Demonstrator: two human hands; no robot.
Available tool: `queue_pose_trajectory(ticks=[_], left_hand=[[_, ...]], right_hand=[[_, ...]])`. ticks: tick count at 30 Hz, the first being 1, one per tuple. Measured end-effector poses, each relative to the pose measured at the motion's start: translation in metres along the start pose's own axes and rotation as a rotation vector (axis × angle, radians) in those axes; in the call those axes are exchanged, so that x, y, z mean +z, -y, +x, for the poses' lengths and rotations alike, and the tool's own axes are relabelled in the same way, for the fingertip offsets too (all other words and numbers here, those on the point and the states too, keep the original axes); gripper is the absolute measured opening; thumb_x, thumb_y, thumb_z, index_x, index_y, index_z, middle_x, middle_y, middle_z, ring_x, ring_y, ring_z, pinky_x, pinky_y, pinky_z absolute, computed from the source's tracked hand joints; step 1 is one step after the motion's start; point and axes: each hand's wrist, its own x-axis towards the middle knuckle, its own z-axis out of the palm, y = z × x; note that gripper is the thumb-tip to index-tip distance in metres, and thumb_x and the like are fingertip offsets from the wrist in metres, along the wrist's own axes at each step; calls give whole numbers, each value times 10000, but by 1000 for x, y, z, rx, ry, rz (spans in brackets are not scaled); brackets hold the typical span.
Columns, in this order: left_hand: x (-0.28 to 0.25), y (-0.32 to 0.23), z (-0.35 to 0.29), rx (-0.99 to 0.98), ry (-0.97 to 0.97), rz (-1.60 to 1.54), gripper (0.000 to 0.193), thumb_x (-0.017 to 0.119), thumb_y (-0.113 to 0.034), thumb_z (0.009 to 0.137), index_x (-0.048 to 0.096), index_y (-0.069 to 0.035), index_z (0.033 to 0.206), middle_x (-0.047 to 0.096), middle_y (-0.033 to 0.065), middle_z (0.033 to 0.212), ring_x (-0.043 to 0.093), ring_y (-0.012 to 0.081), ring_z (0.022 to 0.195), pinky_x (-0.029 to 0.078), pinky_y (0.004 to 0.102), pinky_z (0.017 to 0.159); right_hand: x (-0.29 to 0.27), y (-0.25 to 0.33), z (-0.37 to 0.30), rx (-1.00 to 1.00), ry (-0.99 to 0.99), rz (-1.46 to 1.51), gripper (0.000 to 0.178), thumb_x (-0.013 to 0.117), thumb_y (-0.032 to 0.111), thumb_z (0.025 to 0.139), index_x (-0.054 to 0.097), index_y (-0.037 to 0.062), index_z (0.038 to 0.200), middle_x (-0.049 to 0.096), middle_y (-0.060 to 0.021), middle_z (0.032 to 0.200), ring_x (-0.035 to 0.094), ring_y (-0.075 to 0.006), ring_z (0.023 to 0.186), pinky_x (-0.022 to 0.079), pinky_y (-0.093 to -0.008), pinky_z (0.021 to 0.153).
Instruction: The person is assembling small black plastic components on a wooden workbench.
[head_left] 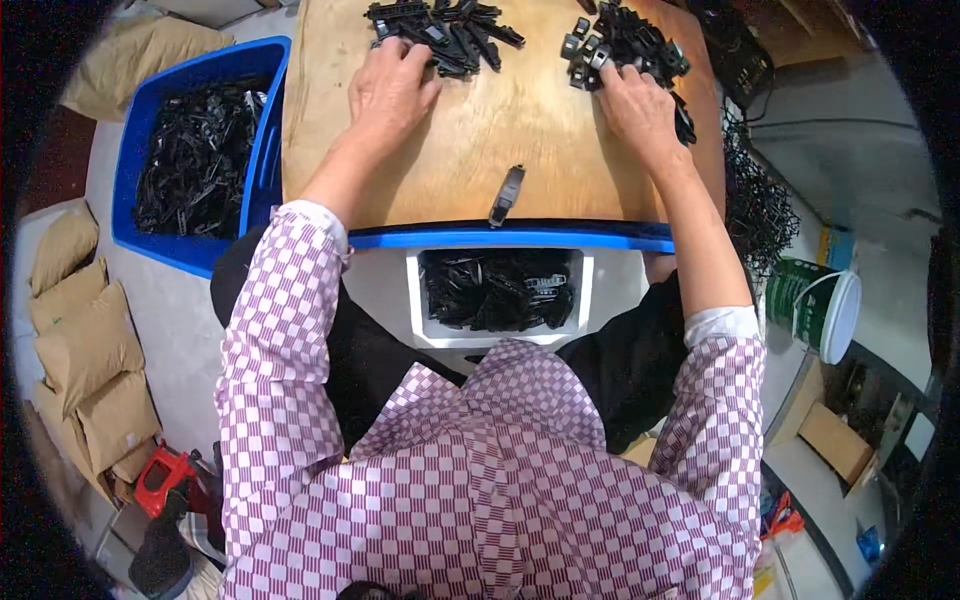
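Observation:
On the wooden tabletop (450, 150), my left hand (388, 92) reaches into a pile of long, narrow black plastic parts (455, 45). Its fingers curl down at the pile's near left side, and what they pinch is hidden. My right hand (640, 108) is at a second pile, made of small, blocky black plastic parts (630, 40). Those fingers bend onto its near edge, beside a few pieces with square openings; whatever lies under the fingertips cannot be made out. One single black part (507, 196) lies apart near the table's front edge, between my forearms.
Left of the table stands a blue bin (120, 200) full of black parts. A white box (418, 315) below the front edge holds more. Brown sacks (90, 335) and a red stool-like object (160, 480) are at left. At right are tangled black pieces (760, 200) and a green bucket (800, 300).

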Motion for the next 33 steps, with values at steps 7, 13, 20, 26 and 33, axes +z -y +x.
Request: queue_pose_trajectory(ticks=[7, 13, 20, 26, 33], left_hand=[[-7, -8, -24, 70, 70, -31, 179, 652, -144, 822, 628, -87, 989, 579, 110, 1004, 589, 321, 934, 478, 451, 803], [-12, -24, -58, 87, 31, -269, 188, 667, -124, 823, 619, -73, 997, 615, 111, 987, 611, 337, 928, 498, 413, 758], [-19, -30, -67, -64, -40, -394, 182, 657, -153, 847, 603, -53, 990, 645, 130, 936, 635, 351, 859, 507, 410, 733], [-14, -44, -74, -156, 234, -323, 215, 646, -179, 844, 580, -68, 1016, 661, 177, 888, 645, 369, 851, 511, 446, 738], [-25, -40, -73, -68, 340, -123, 228, 610, -222, 880, 574, -73, 1049, 670, 181, 881, 648, 375, 867, 507, 463, 749]], right_hand=[[-6, 24, -22, -132, 87, 162, 153, 567, 108, 850, 524, 69, 992, 559, -141, 866, 623, -340, 861, 519, -452, 694], [-26, 40, -37, -207, 62, 274, 146, 557, 87, 854, 523, 66, 995, 552, -142, 912, 605, -346, 882, 511, -445, 740], [-33, 58, -51, -129, 231, 238, 190, 558, 71, 844, 517, 65, 1030, 541, -122, 992, 602, -312, 907, 515, -429, 744], [-23, 73, -74, -193, 107, 88, 346, 520, 33, 830, 511, 85, 1172, 528, -128, 1050, 591, -290, 985, 524, -417, 774], [-48, 69, -95, -230, 53, 292, 454, 547, 70, 861, 467, 76, 1308, 529, -159, 1172, 574, -318, 1020, 525, -420, 765]])
